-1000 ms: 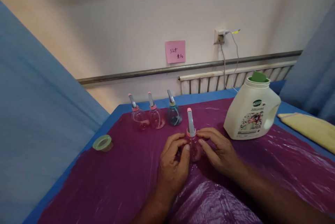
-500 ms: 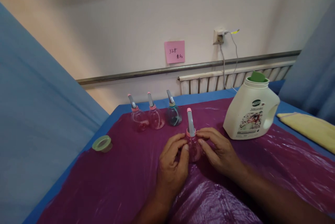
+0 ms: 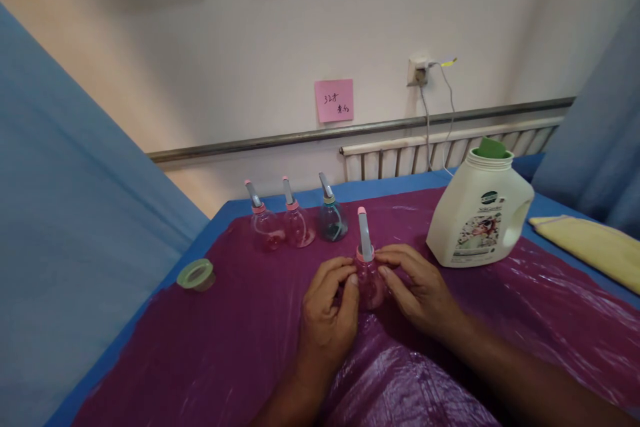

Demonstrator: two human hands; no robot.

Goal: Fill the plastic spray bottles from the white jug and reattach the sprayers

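Observation:
A small round pink bottle [image 3: 369, 280] with a tall grey spout and pink collar stands upright on the purple plastic sheet [image 3: 240, 340]. My left hand [image 3: 327, 317] curls round its left side, thumb and fingers pressed to the body. Against the right side of the bottle my right hand [image 3: 417, 290] closes, fingertips near the collar. Both hands hold it on the sheet.
Behind stand two more pink bottles [image 3: 265, 227] [image 3: 296, 224] and a teal one [image 3: 333, 220]. A white detergent jug [image 3: 477, 214] with a green spout, uncapped, is at the right. Its green cap [image 3: 196, 274] lies at the left. A yellow cloth [image 3: 590, 247] lies far right.

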